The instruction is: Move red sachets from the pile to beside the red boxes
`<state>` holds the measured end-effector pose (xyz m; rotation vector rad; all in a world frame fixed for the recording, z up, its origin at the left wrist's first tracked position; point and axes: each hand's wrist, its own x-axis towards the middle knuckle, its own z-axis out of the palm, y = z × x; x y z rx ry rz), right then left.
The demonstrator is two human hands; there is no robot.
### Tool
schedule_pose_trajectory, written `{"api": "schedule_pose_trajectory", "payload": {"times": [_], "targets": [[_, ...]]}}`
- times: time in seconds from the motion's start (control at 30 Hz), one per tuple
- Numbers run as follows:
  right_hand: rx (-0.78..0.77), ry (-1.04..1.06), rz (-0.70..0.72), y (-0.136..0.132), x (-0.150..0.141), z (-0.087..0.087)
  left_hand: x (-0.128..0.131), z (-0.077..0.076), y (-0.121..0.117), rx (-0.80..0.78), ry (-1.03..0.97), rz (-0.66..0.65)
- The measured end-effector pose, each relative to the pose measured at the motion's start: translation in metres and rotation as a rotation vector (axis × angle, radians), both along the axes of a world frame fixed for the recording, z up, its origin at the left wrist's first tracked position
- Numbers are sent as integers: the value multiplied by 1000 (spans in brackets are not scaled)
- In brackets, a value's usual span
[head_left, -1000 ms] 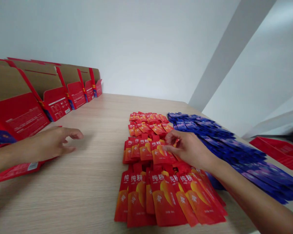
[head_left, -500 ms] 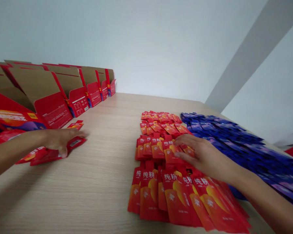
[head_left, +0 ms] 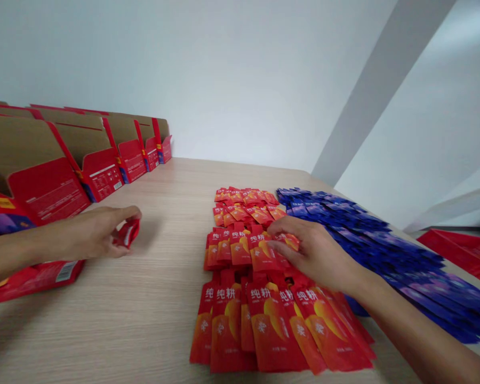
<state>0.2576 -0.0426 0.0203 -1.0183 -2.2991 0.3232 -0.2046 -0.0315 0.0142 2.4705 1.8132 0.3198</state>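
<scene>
We rest our right hand point(head_left: 318, 253) flat on the middle row of glossy red-and-orange foil sachets point(head_left: 256, 250), its grip loose, fingertips pressing the top sachet without closing round it. Left of those sachets, our left hand point(head_left: 92, 234) pinches a small red folded packet point(head_left: 128, 233) just above the pale wooden desk point(head_left: 160, 298). Right of the sachets lie long rows of blue foil sachets point(head_left: 368, 240). Beyond our left hand stand open red cardboard boxes point(head_left: 104, 160).

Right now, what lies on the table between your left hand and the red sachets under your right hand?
Only bare wooden table separates the left hand from the red sachets, seen in the head view.
</scene>
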Motion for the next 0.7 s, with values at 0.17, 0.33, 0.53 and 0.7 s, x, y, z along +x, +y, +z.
{"api": "schedule_pose_trajectory", "payload": {"times": [0.17, 0.33, 0.53, 0.7], "targets": [[-749, 570, 70, 12, -40, 15, 99, 38, 1, 537, 48, -502], [-992, 881, 181, 18, -79, 20, 183, 24, -7, 1075, 203, -931], [-1064, 820, 177, 20, -77, 10, 189, -4, -10, 980, 73, -1011], [-715, 746, -140, 53, -40, 36, 170, -19, -10, 866, -70, -836]]}}
